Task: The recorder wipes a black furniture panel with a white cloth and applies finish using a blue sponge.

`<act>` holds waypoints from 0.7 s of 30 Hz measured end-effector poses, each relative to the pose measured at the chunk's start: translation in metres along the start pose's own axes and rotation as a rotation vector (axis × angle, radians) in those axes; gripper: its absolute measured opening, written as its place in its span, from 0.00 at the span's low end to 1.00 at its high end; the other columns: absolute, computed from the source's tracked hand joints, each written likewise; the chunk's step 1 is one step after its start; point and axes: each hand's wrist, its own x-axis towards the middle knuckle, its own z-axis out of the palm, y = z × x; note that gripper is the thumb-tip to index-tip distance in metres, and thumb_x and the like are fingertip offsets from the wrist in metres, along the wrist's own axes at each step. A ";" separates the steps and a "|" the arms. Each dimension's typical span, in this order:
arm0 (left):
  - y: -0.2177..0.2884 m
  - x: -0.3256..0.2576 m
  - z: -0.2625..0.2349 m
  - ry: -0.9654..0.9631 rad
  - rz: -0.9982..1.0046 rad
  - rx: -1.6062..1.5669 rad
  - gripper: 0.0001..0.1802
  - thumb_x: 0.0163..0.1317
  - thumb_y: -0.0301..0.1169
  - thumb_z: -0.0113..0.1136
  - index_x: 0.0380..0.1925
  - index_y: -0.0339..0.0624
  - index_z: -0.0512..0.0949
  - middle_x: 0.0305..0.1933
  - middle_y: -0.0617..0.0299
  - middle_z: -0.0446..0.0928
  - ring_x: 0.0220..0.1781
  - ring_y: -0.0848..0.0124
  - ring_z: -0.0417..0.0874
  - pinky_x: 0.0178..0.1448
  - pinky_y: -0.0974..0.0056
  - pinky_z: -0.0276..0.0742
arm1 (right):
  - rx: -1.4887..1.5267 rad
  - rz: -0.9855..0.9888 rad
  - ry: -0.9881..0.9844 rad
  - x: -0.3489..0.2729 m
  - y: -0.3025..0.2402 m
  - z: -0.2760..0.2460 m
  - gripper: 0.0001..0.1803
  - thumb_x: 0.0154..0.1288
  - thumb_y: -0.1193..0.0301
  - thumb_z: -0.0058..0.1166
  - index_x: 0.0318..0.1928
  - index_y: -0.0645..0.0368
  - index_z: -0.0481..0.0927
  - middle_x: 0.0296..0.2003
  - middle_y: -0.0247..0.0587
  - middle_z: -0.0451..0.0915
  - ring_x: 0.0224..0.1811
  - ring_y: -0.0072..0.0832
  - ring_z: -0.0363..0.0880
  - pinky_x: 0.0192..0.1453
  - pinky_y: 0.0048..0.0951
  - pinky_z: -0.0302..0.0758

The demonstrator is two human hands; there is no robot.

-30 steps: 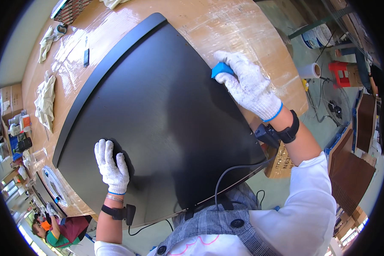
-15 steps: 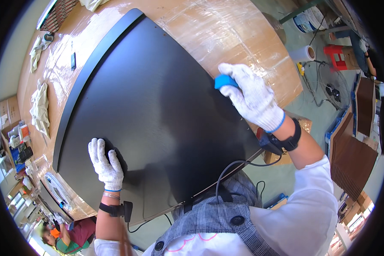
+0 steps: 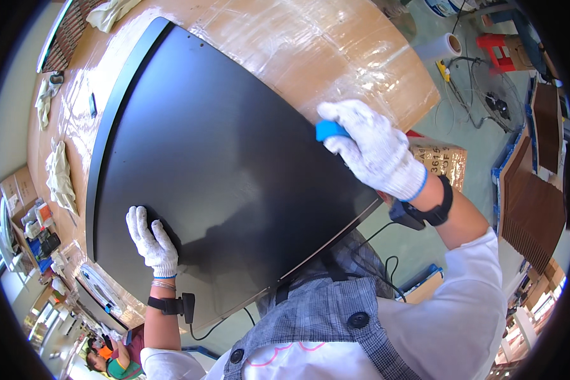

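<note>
Closer to the wearer's body than a second ago, one blue block [image 3: 329,131] now sits farther along the right edge of one large black panel [image 3: 209,145], which lies on a brown, film-covered counter [image 3: 310,50]. Two hands in white knit gloves are at work: the right hand [image 3: 379,152] grasps the block between thumb and fingers, at the panel's edge; the left hand [image 3: 152,246] lies on the panel's lower left, its fingers released and stretched out. Three pale, crumpled cloth pieces [image 3: 60,178] lie along the counter's left and far sides. Among containers, one cardboard box [image 3: 449,163] stands beyond the right wrist, its contents hidden, and one white bucket [image 3: 448,7] is cut off at the top, so its contents cannot be told
</note>
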 end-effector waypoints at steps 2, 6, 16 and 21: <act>-0.003 -0.003 -0.003 -0.002 0.002 0.003 0.23 0.69 0.28 0.49 0.63 0.37 0.70 0.70 0.46 0.65 0.74 0.50 0.61 0.76 0.51 0.55 | -0.077 -0.008 -0.020 -0.026 -0.006 -0.012 0.21 0.62 0.72 0.57 0.57 0.56 0.74 0.44 0.45 0.77 0.42 0.42 0.80 0.42 0.34 0.79; -0.004 -0.006 -0.004 0.011 0.009 0.006 0.23 0.69 0.28 0.49 0.63 0.37 0.69 0.69 0.46 0.65 0.73 0.50 0.62 0.76 0.51 0.55 | -0.149 0.051 -0.061 -0.054 -0.016 -0.023 0.22 0.63 0.69 0.58 0.58 0.55 0.74 0.44 0.44 0.77 0.43 0.40 0.80 0.42 0.34 0.79; -0.005 -0.002 -0.001 0.013 0.036 -0.014 0.22 0.69 0.27 0.51 0.63 0.36 0.70 0.68 0.46 0.66 0.72 0.50 0.64 0.75 0.51 0.57 | -0.089 0.114 0.003 -0.055 -0.012 -0.006 0.24 0.63 0.71 0.54 0.61 0.51 0.72 0.48 0.44 0.76 0.43 0.42 0.79 0.44 0.37 0.79; -0.012 -0.004 -0.001 0.026 0.065 0.000 0.21 0.69 0.27 0.50 0.62 0.35 0.70 0.68 0.45 0.66 0.71 0.51 0.65 0.74 0.51 0.58 | -0.124 0.272 -0.097 -0.115 -0.027 -0.031 0.25 0.61 0.73 0.56 0.60 0.52 0.73 0.48 0.45 0.76 0.46 0.42 0.79 0.46 0.37 0.78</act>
